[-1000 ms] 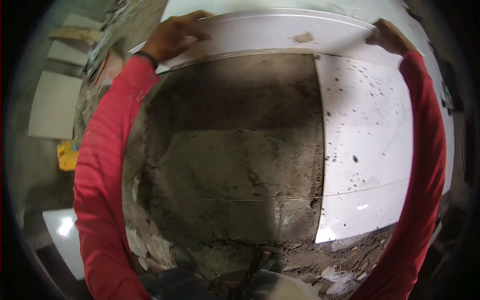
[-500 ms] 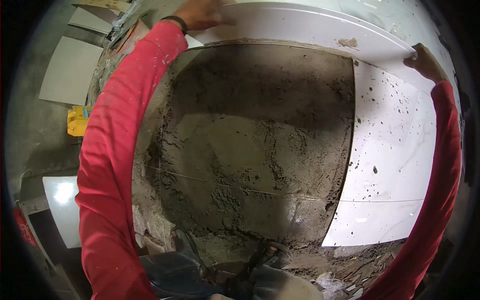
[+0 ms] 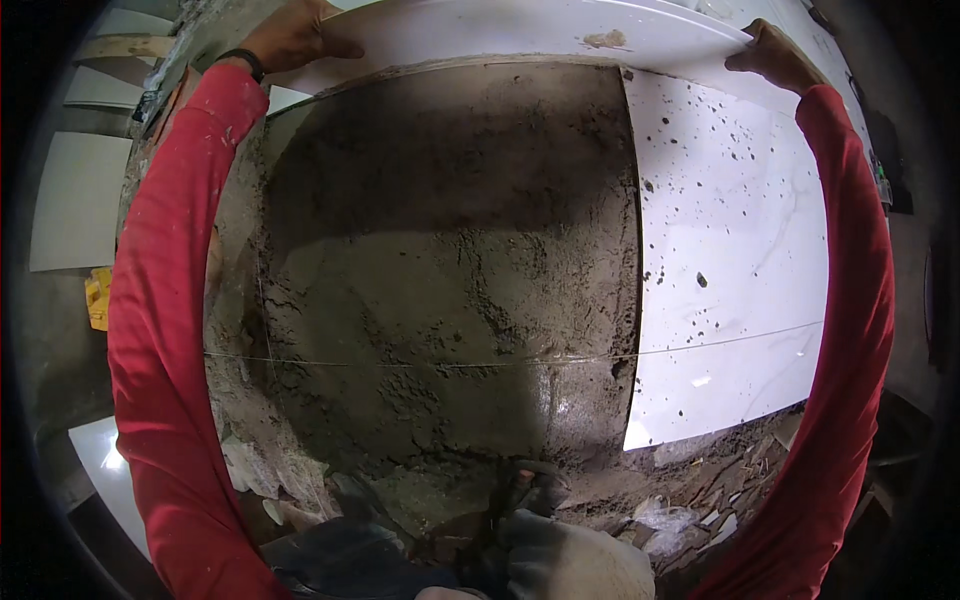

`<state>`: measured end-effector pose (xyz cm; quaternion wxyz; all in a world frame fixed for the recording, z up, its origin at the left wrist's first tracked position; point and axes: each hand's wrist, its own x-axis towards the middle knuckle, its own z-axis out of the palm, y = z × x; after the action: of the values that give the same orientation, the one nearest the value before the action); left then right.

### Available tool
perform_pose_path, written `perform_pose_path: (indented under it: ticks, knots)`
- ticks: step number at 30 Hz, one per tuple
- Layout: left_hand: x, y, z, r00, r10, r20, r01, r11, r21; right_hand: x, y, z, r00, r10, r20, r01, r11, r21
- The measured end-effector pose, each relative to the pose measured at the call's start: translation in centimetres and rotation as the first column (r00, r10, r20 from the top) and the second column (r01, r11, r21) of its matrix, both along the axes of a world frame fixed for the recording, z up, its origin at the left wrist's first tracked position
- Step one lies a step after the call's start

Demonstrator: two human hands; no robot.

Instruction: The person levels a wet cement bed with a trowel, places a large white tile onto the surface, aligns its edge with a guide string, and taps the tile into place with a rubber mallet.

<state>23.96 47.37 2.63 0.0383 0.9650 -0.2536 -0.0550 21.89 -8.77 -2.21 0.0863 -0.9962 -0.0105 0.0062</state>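
Observation:
My left hand (image 3: 305, 40) grips a large white tile (image 3: 520, 32) near its upper left, at the top of the view; my right hand (image 3: 768, 55) grips its right end. This tile stands tilted up on edge along the far side of a wet grey mortar bed (image 3: 450, 280), which is partly shadowed. Right of the bed lies a white veined tile (image 3: 730, 240) spattered with mortar specks. A thin string (image 3: 420, 364) crosses the bed and that tile.
Loose tiles (image 3: 80, 195) and a wood strip (image 3: 130, 47) lie at the left, with a yellow object (image 3: 97, 300) and a shiny tile (image 3: 105, 480) below. Rubble and plastic scraps (image 3: 665, 515) are near my legs (image 3: 570, 550) at the bottom.
The view has shifted sideways and back, now showing the bed slightly higher in the picture. Both hands still hold the upright tile, which has moved little against the bed.

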Motion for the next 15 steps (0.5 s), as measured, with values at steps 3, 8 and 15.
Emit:
perform_pose_path:
  ticks: [3,8,15]
  knots:
    - [-1.7,-0.4,0.4,1.000,0.010,-0.007,-0.010,1.000,0.005,-1.3,-0.1,0.3,1.000,-0.006,-0.022,0.006,1.000,0.003]
    - [-5.3,0.4,1.0,0.996,0.093,-0.012,-0.091,0.991,0.093,-6.2,3.0,1.6,1.000,0.003,-0.029,-0.002,1.000,0.009]
    - [-11.1,2.3,-0.5,0.982,-0.134,-0.136,0.135,0.991,-0.001,-18.0,4.0,2.3,0.997,0.057,-0.054,-0.054,0.997,0.063]
